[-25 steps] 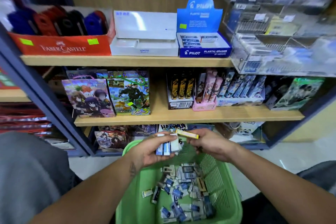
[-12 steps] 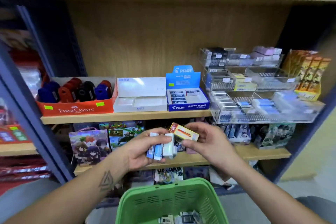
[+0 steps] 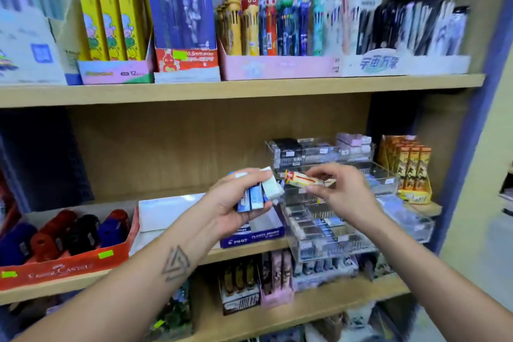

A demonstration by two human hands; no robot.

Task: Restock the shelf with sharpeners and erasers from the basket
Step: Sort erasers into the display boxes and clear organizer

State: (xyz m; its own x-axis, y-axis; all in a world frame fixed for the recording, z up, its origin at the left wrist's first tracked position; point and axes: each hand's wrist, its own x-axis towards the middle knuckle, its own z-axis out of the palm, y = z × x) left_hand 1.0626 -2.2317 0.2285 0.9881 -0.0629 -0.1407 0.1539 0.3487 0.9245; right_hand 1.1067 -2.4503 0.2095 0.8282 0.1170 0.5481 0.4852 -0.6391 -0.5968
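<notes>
Before the middle wooden shelf [image 3: 244, 251], a handful of small blue-and-white wrapped erasers [image 3: 259, 191] — about four, the count blurred — is gripped in the left hand [image 3: 236, 203]. Just beside it, one yellow-and-red boxed eraser [image 3: 302, 179] is pinched by the right hand [image 3: 341, 194], in front of the tiered clear acrylic trays [image 3: 327, 225]. Both hands are seen higher than half a second ago, and the green basket is no longer framed. One blue Pilot eraser box [image 3: 252, 236] lies beneath the left hand.
</notes>
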